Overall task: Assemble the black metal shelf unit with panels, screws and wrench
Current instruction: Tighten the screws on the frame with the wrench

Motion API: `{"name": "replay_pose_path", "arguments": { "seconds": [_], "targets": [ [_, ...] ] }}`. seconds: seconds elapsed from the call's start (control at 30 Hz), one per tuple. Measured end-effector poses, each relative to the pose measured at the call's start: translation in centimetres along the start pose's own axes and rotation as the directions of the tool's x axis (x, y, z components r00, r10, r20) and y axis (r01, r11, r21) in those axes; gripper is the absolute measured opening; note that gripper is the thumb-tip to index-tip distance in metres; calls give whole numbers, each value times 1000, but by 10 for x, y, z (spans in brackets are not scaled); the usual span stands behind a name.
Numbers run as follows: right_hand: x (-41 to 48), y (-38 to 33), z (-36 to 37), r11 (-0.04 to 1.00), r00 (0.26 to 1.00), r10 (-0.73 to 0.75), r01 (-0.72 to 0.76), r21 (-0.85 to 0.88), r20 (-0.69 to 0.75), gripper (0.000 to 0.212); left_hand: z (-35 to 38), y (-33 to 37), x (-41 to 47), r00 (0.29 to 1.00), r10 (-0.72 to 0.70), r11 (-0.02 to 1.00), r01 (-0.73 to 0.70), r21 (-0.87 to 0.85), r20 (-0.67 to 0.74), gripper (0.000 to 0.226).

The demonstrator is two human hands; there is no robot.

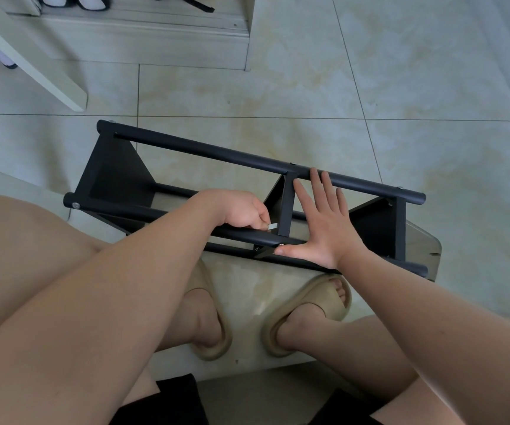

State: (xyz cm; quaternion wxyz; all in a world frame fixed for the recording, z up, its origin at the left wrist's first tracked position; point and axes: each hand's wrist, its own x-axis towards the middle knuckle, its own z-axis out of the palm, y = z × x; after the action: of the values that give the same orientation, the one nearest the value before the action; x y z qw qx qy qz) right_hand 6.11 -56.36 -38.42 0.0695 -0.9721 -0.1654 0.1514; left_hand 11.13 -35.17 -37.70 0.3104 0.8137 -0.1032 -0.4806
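Small silver wrench (271,226) pinched by L hand (238,210); R hand (324,228) fingers (315,187) released, bracing black metal shelf unit (217,154). Slip likely if unit rocked.

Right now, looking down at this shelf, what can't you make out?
1. Wrench: only a silver tip shows in the head view; the left hand hides the rest in its curled fingers.
2. Screw: the thumb of the right hand partly covers it, so its seating is unclear.
3. Shelf unit: both forearms cross its near tube.
4. Shoes: cut off by the top edge.
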Motion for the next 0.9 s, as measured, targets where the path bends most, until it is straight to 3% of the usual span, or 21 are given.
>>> {"name": "replay_pose_path", "arguments": {
  "seconds": [0.23, 0.4, 0.57, 0.7, 0.9],
  "targets": [
    [0, 0, 0, 1000, 1000, 0, 0, -9, 4, 131, -7, -1, -4, 992, 22, 998, -28, -49, -124, 15],
    [0, 0, 0, 1000, 1000, -5, 5, -3, -1, 131, -3, 3, 0, 992, 9, 998, 0, 68, -129, 17],
    [0, 0, 0, 1000, 1000, -7, 7, -3, -4, 130, 2, 6, 4, 993, -43, 975, 18, -222, -107, 15],
    [0, 0, -1, 1000, 1000, -8, 8, -7, 0, 131, 7, 5, 11, 986, -104, 873, 26, -487, -134, 15],
    [0, 1, 0, 1000, 1000, -10, 10, -1, -5, 131, 11, 8, 13, 961, -131, 837, -25, -546, -244, 15]
  ]
}}
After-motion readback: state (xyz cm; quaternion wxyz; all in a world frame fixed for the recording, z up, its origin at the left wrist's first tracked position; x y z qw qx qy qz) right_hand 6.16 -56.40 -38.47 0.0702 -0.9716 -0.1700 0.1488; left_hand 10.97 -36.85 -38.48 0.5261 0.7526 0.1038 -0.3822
